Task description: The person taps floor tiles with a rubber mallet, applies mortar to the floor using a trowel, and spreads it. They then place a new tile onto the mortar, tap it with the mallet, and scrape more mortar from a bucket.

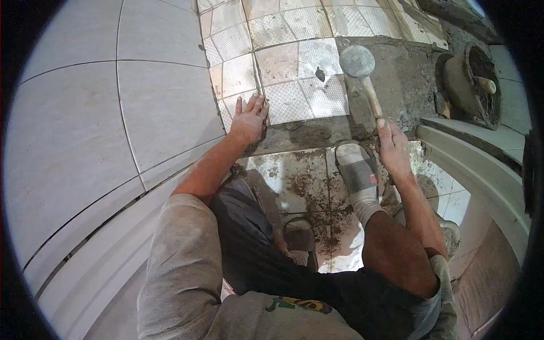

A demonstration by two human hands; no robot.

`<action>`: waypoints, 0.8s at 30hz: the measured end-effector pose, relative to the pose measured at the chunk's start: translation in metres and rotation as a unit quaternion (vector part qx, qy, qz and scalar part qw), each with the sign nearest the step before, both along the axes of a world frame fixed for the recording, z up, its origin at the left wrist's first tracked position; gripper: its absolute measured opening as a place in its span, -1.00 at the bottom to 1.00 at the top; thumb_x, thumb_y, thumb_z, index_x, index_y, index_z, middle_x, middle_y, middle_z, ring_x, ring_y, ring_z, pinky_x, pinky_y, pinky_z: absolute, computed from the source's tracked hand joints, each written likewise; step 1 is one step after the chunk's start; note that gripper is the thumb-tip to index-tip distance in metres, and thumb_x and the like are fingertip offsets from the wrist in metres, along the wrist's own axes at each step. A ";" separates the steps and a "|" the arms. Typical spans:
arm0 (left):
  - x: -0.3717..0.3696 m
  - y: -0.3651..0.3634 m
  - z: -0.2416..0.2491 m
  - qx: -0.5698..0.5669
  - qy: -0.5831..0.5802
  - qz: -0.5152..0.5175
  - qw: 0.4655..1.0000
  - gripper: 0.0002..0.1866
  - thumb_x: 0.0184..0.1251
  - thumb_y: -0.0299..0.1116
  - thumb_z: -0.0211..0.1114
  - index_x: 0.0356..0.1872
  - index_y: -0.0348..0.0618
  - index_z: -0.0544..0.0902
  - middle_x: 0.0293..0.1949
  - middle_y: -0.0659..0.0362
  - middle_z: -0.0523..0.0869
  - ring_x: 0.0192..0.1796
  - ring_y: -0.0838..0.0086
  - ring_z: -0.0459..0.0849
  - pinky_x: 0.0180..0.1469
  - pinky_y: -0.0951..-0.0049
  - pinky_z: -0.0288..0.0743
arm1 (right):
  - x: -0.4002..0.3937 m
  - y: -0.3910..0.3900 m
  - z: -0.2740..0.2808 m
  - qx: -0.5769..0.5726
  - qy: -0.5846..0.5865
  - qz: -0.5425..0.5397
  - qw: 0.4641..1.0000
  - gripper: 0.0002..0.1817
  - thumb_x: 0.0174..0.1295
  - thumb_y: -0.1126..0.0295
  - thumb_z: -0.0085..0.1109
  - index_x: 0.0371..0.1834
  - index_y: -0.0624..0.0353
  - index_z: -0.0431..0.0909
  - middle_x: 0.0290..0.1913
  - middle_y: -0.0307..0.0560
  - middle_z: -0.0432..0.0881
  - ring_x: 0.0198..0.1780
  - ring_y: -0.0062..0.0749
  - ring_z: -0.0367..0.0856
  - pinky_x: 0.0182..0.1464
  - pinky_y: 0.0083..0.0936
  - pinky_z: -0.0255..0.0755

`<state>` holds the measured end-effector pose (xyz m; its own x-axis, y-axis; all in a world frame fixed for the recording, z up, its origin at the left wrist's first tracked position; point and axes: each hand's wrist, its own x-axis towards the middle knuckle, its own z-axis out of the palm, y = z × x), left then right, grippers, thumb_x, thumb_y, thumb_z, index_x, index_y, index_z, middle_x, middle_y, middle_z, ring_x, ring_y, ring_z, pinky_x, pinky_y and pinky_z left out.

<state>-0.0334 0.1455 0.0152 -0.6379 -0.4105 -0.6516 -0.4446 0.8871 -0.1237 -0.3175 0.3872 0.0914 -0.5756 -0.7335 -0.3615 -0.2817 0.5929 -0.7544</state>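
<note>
My right hand [393, 146] is wrapped round the wooden handle of a mallet [357, 61]. The mallet's pale round head is over the right edge of a patterned floor tile [279, 67]. My left hand [249, 120] rests with fingers apart on the near left part of the patterned tiles, across a joint. A small dark lump or mark [320, 74] shows on the tile left of the mallet head. Grey mortar [396, 73] covers the floor to the right of the tile and along its near edge.
A mortar-crusted bucket [453, 85] lies tipped at the right, with a tool handle [486, 85] inside. Large plain tiles [164, 102] cover the left wall. A white frame [481, 170] curves along the right. My sandalled foot [357, 164] is on stained tiles [300, 175].
</note>
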 end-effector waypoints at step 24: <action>-0.059 -0.068 -0.039 -0.022 0.164 0.221 0.961 -0.24 0.42 0.03 0.04 0.51 -0.04 0.01 0.53 0.09 0.05 0.57 0.21 -0.07 0.52 -0.05 -0.20 | -0.008 0.025 0.008 0.015 0.022 0.019 0.999 -0.48 0.46 -0.03 -0.15 -0.34 0.28 0.45 -0.60 -0.21 0.30 -0.50 -0.48 0.25 -0.43 -0.41 0.20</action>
<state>-0.0926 0.0778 -0.0239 -0.5630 -0.7116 -0.4203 -0.7983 0.5998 0.0539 -0.3252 0.4121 0.0996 -0.5632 -0.7442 -0.3592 -0.3364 0.6035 -0.7229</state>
